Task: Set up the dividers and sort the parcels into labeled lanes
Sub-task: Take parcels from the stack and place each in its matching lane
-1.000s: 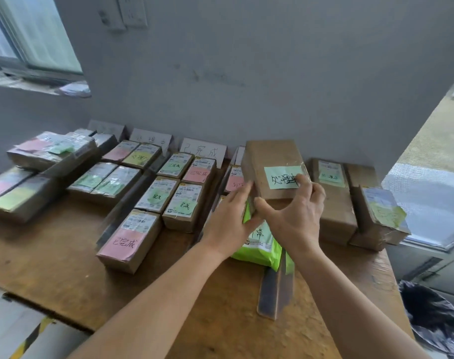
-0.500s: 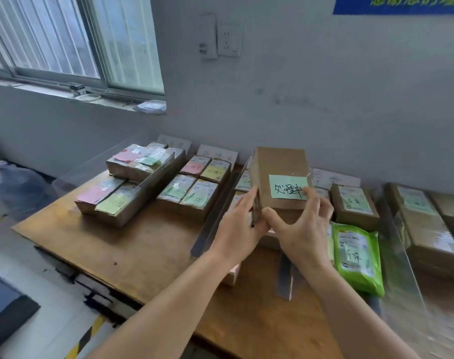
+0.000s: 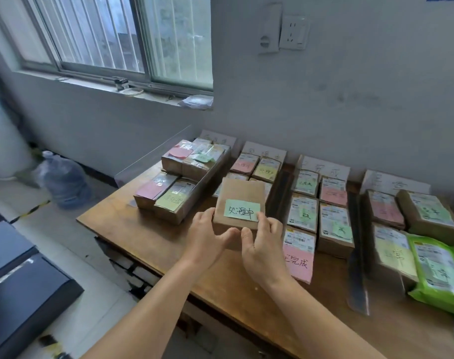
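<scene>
Box (image 3: 240,203) w/ green note gripped in left hand (image 3: 205,239) & right hand (image 3: 263,244) over wood table (image 3: 148,234), window (image 3: 112,35) behind.

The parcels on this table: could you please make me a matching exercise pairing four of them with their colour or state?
Things:
1. held box
2. green bag
3. nearest box in the third lane
4. water jug

States:
A. lies at the table's right edge
B. stands on the floor, left of the table
C. carries a green note, gripped by both hands, left and right
D. carries a pink note, lies flat

Pairs: 1-C, 2-A, 3-D, 4-B
</scene>
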